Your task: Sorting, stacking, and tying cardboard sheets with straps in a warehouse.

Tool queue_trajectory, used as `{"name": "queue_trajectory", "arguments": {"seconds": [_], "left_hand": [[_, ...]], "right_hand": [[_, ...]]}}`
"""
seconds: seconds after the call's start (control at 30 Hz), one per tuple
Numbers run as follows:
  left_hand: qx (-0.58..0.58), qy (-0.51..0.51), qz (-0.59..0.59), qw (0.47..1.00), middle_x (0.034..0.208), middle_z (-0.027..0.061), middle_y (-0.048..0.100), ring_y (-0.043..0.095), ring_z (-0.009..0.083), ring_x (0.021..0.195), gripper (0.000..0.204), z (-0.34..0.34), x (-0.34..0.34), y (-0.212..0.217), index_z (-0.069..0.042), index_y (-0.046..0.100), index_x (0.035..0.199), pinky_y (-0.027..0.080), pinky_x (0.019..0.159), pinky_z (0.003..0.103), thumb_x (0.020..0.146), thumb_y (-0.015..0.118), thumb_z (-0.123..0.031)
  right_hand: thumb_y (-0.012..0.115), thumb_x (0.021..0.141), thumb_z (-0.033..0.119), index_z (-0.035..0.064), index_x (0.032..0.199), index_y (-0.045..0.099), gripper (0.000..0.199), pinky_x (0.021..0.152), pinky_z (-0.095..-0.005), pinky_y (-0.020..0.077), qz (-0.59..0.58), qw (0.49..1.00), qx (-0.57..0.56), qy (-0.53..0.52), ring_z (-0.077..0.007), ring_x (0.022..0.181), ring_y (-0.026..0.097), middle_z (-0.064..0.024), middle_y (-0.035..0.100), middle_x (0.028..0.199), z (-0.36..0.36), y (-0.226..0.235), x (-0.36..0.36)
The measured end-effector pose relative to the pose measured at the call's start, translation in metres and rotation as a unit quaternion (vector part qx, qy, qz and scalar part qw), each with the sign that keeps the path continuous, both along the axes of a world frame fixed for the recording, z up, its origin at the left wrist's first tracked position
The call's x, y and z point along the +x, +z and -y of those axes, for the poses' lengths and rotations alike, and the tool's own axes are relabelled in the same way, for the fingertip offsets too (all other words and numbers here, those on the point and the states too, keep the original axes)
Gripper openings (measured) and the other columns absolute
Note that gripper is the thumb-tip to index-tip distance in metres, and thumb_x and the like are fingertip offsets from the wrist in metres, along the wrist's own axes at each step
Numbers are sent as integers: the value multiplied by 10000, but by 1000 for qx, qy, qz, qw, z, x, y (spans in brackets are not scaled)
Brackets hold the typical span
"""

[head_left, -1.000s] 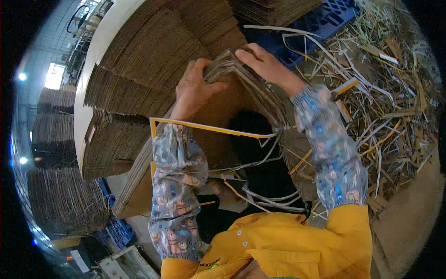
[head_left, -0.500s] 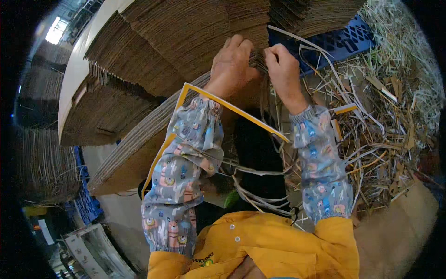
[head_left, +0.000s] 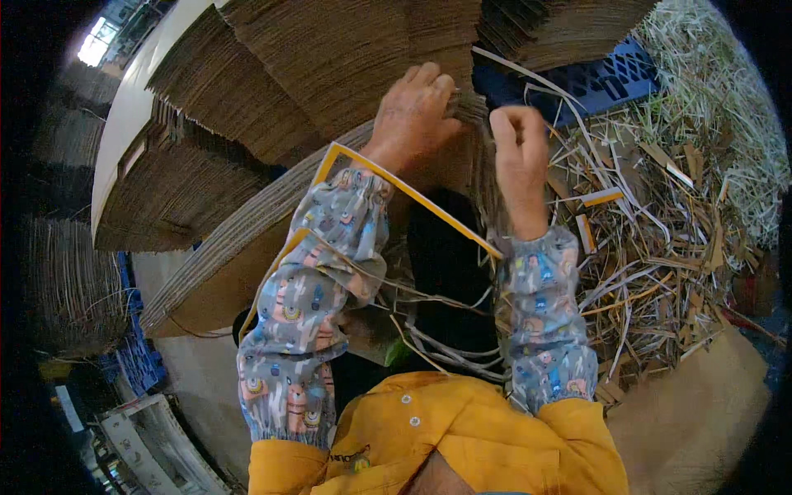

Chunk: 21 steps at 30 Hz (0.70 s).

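Observation:
My left hand (head_left: pixel 417 115) is bent over the end of a stack of cardboard sheets (head_left: pixel 247 235), its thumb pointing right. Just right of that end, my right hand (head_left: pixel 521 153) is closed with curled fingers, apart from the stack. Blurred brown strips (head_left: pixel 487 177) hang between the hands; whether my right fingers hold any is hidden. An orange-edged cardboard strip (head_left: pixel 421 198) lies bent across my left forearm and reaches to my right cuff. Thin pale offcut strips (head_left: pixel 454 355) loop between my forearms.
Large piles of brown cardboard (head_left: pixel 313 74) rise ahead and to the left. A blue plastic pallet (head_left: pixel 615 82) shows at the far right, beside heaped cardboard scraps (head_left: pixel 660 239) and pale shredded strips (head_left: pixel 734 91). At lower left stands a whitish box-like frame (head_left: pixel 157 445).
My right hand has pulled away from the stack's end, rightward and toward me. My left hand has stayed nearly in place.

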<state>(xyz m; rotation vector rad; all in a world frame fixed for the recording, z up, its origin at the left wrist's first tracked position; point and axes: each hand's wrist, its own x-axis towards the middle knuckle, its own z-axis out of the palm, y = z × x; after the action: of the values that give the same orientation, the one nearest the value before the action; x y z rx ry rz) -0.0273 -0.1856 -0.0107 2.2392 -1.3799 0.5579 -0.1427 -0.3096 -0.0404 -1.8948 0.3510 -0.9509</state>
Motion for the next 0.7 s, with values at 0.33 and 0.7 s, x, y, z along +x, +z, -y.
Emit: {"name": "queue_trajectory", "arguments": {"seconds": [0.33,0.7], "left_hand": [[-52,48,-133,989,961,162,545,516,371,974,391,-9,0,-5,-38,593,921,449,817,440,597,764,-175],[-72,-65,-17,995,918,140,534,520,341,928,285,-9,-11,-5,-42,541,825,451,786,426,624,719,-139]], "right_hand": [[664,834,297,30,1031,509,367,717,-458,465,-120,970,-194,81,-406,889,567,-202,563,991,5,9,33],[649,851,159,-4,814,545,197,574,-403,449,-64,996,-62,22,-372,664,592,-205,614,746,-22,11,4]]}}
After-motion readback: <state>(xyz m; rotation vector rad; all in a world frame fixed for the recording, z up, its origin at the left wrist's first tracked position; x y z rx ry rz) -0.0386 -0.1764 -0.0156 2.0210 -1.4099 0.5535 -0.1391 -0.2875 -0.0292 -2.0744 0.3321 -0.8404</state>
